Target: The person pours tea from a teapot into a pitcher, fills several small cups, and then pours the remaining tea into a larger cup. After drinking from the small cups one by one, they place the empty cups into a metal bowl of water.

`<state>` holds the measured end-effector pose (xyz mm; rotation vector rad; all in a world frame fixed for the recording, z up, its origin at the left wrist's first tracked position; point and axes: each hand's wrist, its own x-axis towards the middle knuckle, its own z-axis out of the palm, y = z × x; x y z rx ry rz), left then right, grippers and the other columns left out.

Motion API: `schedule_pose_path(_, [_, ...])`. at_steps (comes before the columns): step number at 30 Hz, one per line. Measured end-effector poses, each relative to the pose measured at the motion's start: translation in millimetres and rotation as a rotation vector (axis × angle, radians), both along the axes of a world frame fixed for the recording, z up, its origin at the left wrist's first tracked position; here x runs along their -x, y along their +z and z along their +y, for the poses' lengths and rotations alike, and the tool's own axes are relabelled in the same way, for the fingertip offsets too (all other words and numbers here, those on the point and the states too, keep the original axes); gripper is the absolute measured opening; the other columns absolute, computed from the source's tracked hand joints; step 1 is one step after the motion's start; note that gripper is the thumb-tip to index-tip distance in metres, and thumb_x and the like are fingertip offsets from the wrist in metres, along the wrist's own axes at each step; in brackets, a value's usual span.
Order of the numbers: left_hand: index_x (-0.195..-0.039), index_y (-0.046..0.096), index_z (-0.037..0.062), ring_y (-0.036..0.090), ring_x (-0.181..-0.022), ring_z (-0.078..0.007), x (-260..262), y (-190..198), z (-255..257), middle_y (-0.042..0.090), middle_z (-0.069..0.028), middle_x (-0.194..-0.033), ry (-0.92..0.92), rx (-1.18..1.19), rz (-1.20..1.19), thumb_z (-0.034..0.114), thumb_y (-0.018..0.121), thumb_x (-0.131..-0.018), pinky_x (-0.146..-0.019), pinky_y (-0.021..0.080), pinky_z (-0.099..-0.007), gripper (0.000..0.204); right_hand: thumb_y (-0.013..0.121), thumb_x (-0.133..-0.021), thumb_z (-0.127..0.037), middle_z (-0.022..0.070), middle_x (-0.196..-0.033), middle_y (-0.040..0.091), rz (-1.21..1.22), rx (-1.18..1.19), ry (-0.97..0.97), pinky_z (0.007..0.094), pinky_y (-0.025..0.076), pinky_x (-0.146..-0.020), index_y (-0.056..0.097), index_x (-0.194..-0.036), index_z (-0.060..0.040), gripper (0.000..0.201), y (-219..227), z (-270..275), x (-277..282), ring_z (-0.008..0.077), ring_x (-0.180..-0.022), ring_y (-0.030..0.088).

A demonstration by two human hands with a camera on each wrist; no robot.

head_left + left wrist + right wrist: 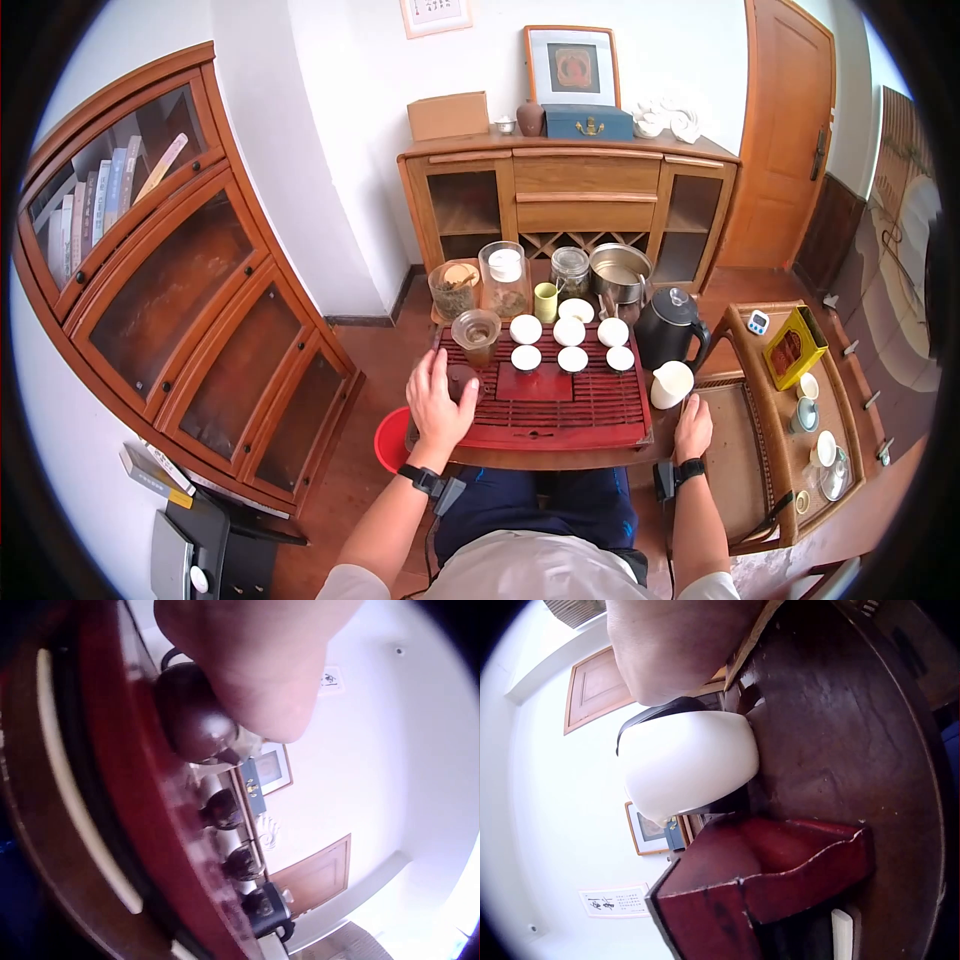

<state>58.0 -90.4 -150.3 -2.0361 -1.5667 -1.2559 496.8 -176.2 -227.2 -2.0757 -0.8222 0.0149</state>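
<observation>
My left hand (440, 405) is at the left side of the red tea tray, its fingers fairly straight and thumb spread, right beside a small dark brown clay teapot (466, 381). In the left wrist view the teapot (193, 712) is close by the hand, which overlaps part of it. My right hand (693, 430) rests at the table's right edge, loosely bent, with its fingertips near a white pitcher (672, 385). The right wrist view shows the pitcher (690, 757) upright beside the tray, partly overlapped by the hand. Neither hand visibly grips anything.
Several white cups (569, 331) stand on the slatted tray (540, 435), with a glass strainer cup (476, 335) at its left. Behind are tea jars (505, 290), a steel pot (620, 275) and a black kettle (668, 330). A rattan side table (740, 345) is at right.
</observation>
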Motion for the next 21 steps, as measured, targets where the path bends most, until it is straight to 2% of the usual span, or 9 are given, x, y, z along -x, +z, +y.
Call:
schedule_pose_path(3, [-0.151,0.05,-0.0018,0.051,-0.14,-0.0454,2.8,22.2,21.8,0.05,-0.0277,-0.153,-0.13,0.086,-0.23,0.032,0.081,-0.09,-0.117,0.042,-0.0506,0.076,0.044,-0.111,-0.044,0.0295,-0.108,0.073,-0.008,0.01,0.0,0.0555,0.052,-0.089,0.072,-0.109,0.0025,0.054,-1.1,-1.7,-0.6,0.05,-0.103,0.068])
schedule_pose_path(4, [-0.151,0.05,-0.0018,0.051,-0.14,-0.0454,3.8,28.8,29.7,0.05,-0.0277,-0.153,-0.129,0.086,-0.229,0.032,0.081,-0.09,-0.117,0.042,-0.0506,0.076,0.043,-0.111,-0.044,0.0295,-0.108,0.073,-0.012,0.008,-0.005,0.0556,0.052,-0.089,0.072,-0.109,0.0026,0.055,-1.5,-0.3,-0.6,0.0502,-0.103,0.068])
schedule_pose_path(7, [-0.154,0.047,-0.0018,0.044,-0.149,-0.043,5.9,49.1,51.3,0.041,-0.0298,-0.162,-0.175,0.354,-0.197,0.04,0.084,-0.086,-0.122,0.039,-0.0474,0.088,0.043,-0.111,-0.044,0.0295,-0.108,0.073,-0.016,0.02,-0.01,0.0557,0.052,-0.09,0.072,-0.11,0.0025,0.055,-5.6,1.5,-3.9,0.0504,-0.103,0.068])
schedule_pose_path(12, [-0.16,0.041,-0.0005,0.04,-0.153,-0.0425,-1.2,64.6,72.2,0.035,-0.0297,-0.167,-0.182,0.518,-0.106,0.048,0.086,-0.082,-0.124,0.037,-0.0469,0.102,0.043,-0.111,-0.045,0.0289,-0.109,0.073,-0.014,0.019,-0.009,0.0556,0.052,-0.09,0.072,-0.11,0.0017,0.055,-2.7,0.2,-2.1,0.05,-0.103,0.068])
schedule_pose_path(15, [-0.159,0.041,-0.0012,0.041,-0.152,-0.0417,-3.1,65.5,82.9,0.038,-0.0298,-0.165,-0.214,0.569,-0.103,0.045,0.088,-0.081,-0.124,0.037,-0.0464,0.103,0.043,-0.111,-0.045,0.0285,-0.109,0.073,-0.005,0.022,-0.013,0.0555,0.052,-0.09,0.072,-0.111,0.0013,0.055,-0.4,-0.3,0.0,0.0497,-0.103,0.068])
schedule_pose_path(17, [-0.158,0.041,-0.0035,0.047,-0.148,-0.0396,-0.6,66.2,88.8,0.045,-0.0297,-0.16,-0.282,0.594,-0.137,0.041,0.089,-0.079,-0.121,0.041,-0.0447,0.102,0.044,-0.111,-0.045,0.0283,-0.109,0.073,0.001,0.024,-0.013,0.0555,0.052,-0.09,0.073,-0.111,0.0012,0.054,-0.8,-0.8,-1.0,0.0496,-0.103,0.068])
schedule_pose_path(21, [-0.156,0.044,-0.0041,0.054,-0.142,-0.0378,0.4,67.8,89.7,0.054,-0.0276,-0.153,-0.304,0.615,-0.137,0.037,0.09,-0.078,-0.118,0.045,-0.0436,0.1,0.043,-0.111,-0.046,0.0298,-0.11,0.073,0.016,0.024,0.012,0.055,0.051,-0.092,0.071,-0.114,0.0022,0.056,0.5,-1.5,-2.2,0.05,-0.106,0.068])
